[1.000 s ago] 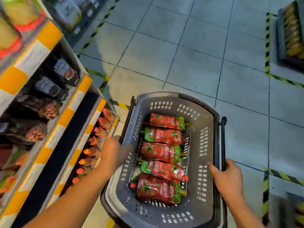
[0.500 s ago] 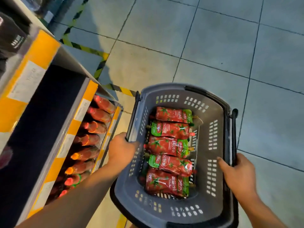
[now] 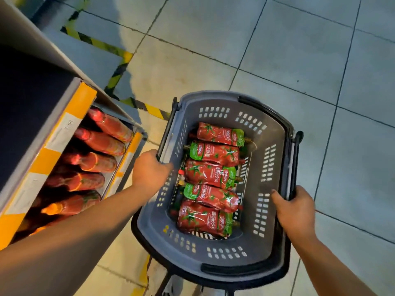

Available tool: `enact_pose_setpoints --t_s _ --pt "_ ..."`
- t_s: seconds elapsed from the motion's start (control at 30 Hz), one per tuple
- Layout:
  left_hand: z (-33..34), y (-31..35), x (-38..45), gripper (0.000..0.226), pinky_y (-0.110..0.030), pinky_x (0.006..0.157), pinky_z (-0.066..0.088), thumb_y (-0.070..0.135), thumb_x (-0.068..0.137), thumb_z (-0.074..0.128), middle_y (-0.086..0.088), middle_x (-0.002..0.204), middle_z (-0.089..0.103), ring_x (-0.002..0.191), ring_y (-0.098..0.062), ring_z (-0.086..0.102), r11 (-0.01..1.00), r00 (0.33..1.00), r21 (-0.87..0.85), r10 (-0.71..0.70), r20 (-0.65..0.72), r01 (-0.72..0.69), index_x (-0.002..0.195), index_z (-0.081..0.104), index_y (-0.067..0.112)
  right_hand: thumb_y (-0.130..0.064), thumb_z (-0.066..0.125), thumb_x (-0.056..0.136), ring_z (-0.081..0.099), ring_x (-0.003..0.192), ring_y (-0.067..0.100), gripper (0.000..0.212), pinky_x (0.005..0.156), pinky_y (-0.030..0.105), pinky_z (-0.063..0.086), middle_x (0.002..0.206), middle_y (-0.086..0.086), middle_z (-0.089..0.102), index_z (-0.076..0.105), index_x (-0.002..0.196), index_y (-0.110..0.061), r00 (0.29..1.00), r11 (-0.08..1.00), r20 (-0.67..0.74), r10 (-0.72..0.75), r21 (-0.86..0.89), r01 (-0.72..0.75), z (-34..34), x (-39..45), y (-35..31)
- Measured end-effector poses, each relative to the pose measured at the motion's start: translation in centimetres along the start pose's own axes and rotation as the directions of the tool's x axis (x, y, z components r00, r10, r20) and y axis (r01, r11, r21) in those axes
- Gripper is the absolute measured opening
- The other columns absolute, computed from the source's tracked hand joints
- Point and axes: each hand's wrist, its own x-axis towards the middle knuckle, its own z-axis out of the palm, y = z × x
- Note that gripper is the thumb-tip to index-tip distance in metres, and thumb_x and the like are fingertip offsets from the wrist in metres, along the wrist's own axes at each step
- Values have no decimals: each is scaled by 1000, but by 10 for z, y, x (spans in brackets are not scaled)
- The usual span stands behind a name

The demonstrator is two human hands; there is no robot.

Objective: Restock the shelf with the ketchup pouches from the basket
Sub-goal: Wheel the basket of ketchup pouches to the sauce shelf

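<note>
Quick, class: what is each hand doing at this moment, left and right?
Left hand: closed, gripping the left rim of the basket.
Right hand: closed, gripping the basket's right rim.

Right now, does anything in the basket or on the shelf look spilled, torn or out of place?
Nothing stands out. The ketchup pouches lie stacked in the grey basket, alternating direction, none visibly leaking. Both hands, left and right, grip its rims.

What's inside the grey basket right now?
The basket holds five red ketchup pouches in an overlapping row. Whatever lies beneath them is hidden.
</note>
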Motion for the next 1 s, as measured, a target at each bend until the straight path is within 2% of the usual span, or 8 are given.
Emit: enact_pose_setpoints --t_s 0.07,0.2,0.37,0.43,0.53,0.77,0.9,1.0 --pt "8 3 9 36 -37 49 35 24 79 79 -8 61 52 56 -25 50 1000 1000 -5 6 -10 -6 69 50 6 -30 79 91 69 73 26 22 67 46 62 86 7 72 63 95 -14 1000 1000 2 1 24 -1 6 10 4" --pt "16 14 32 32 -49 62 56 31 78 77 -13 75 66 69 -33 64 999 1000 -26 27 -2 -27 85 64 3 -25 76 93 69 78 26 18 72 41 58 91 7 72 66 101 -13 999 994 -33 6 111 -2 11 29 -6" --pt "16 43 73 29 -42 59 53 31 77 77 -11 76 65 71 -33 63 998 998 -20 65 -5 -65 81 62 6 -27 76 94 65 73 28 21 66 38 53 84 8 68 63 93 -10 996 992 -86 -14 123 24 15 63 -29" --pt "17 53 86 28 -34 51 39 26 79 78 -6 69 58 69 -30 59 997 997 -8 77 6 -77 71 54 13 -29 76 94 65 72 28 24 65 37 51 83 9 68 63 92 -9 995 992 -102 -19 125 32 15 73 -36" --pt "15 63 104 41 -33 47 24 29 81 76 -2 64 44 65 -26 48 995 996 47 85 2 -85 66 40 18 -30 76 93 66 73 26 22 63 34 51 84 8 70 66 95 -10 994 987 -107 -21 154 37 15 86 -47" --pt "11 63 128 31 -35 51 36 29 82 76 -6 76 54 69 -26 53 996 996 12 86 24 -87 76 49 14 -27 76 94 69 72 28 19 62 34 51 85 8 72 66 97 -11 995 981 -76 -59 178 72 21 103 -66" --pt "14 62 119 31 -38 62 53 35 80 71 -9 89 66 81 -32 64 997 996 16 76 42 -77 95 63 9 -28 76 94 69 75 33 20 71 47 60 85 12 72 64 94 -11 997 988 -75 7 154 5 15 90 -68" --pt "18 66 119 27 -36 56 47 36 81 72 -5 79 59 76 -27 59 995 995 25 95 34 -95 81 55 15 -30 78 93 66 71 33 23 69 46 57 82 14 71 64 91 -11 997 986 -81 -6 164 19 13 90 -65"
